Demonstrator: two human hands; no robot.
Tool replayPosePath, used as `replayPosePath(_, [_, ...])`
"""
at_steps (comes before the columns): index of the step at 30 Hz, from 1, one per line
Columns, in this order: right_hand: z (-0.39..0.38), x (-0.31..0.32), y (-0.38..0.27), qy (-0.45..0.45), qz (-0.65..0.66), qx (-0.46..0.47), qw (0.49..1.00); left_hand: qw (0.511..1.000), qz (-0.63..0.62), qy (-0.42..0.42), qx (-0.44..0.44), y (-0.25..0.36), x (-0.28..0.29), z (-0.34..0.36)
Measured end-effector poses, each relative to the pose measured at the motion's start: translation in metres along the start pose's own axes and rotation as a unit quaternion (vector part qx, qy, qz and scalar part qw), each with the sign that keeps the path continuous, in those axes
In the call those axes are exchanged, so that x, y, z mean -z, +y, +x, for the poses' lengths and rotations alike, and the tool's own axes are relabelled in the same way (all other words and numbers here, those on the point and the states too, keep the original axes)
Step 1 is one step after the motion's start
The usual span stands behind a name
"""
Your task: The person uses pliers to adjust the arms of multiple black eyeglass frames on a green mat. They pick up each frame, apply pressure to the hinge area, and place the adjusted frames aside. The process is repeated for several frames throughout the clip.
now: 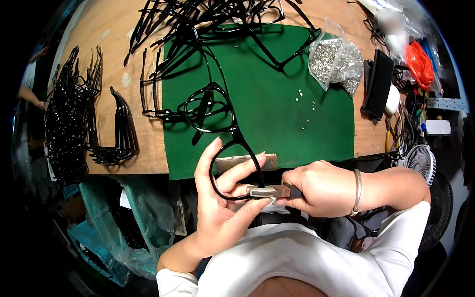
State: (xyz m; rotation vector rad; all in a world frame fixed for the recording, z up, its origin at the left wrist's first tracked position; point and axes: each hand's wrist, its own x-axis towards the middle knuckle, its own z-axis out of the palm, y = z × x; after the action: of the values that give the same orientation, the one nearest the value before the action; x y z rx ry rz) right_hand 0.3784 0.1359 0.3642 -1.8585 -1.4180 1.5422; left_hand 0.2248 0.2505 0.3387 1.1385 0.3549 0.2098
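Black eyeglass frames are in my left hand, tilted over the near edge of the green mat. Its fingers curl round the lower rim, thumb near the outer corner. My right hand is closed on a pair of pliers, whose metal jaws meet that outer corner of the rim. The handles are mostly hidden in my palm, and I cannot make out what lies between the jaws. Behind the held frames, other black glasses lie on the mat. A ridged metal strip lies at the near edge, partly behind my left fingers.
A tangled heap of black glasses covers the far side. Stacked frames and temple arms stand left. Clear bags of small metal pieces, a black case and a white fan are right. Another person's arm shows far left.
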Motion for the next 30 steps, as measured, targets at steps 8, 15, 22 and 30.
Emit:
replayPosePath(8, [-0.010,0.012,0.030,0.064,0.074,0.057,0.994,0.998,0.001,0.051,0.047,0.000,-0.002,0.006])
replayPosePath(15, [-0.007,-0.033,0.081,0.252,-0.287,-0.077,0.921,0.998,0.039,-0.007,-0.044,-0.039,0.004,0.002])
replayPosePath(22, [-0.002,-0.013,0.097,0.355,-0.145,-0.057,0.922,0.993,-0.023,0.054,0.103,-0.019,-0.001,-0.019])
replayPosePath(30, [0.015,-0.023,0.103,0.341,-0.171,-0.069,0.922,0.980,-0.104,0.012,0.172,-0.021,0.011,-0.012])
